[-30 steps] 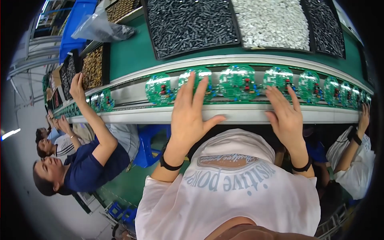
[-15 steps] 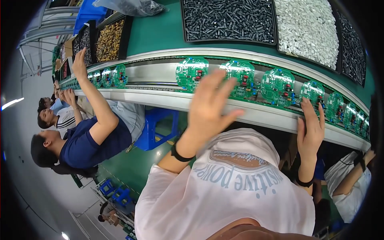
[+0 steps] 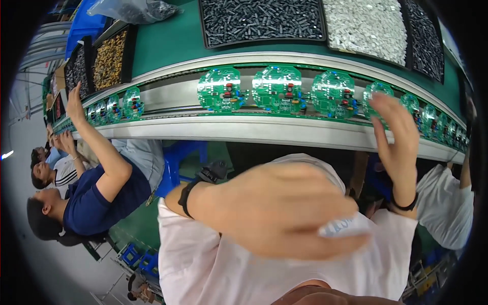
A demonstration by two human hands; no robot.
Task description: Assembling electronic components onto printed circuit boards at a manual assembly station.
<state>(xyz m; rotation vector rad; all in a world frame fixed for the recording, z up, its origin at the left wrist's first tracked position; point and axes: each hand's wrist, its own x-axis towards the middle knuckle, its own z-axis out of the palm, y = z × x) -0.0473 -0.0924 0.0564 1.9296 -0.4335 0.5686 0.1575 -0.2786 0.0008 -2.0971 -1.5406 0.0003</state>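
One package that I can make out: a clear plastic bag (image 3: 134,9) at the top left, lying on the green surface (image 3: 168,46) just behind the tray of yellowish parts. It is crumpled and slumped on its side, translucent grey, with dark small parts showing through the film. It partly overlaps a blue bin (image 3: 84,25) at the far left edge. I see no cartons or boxes in view. I also see no loose labels, no signs and no screens. The print on the pale shirt at the bottom of the frame is blurred and mostly covered by my own left hand (image 3: 284,208).
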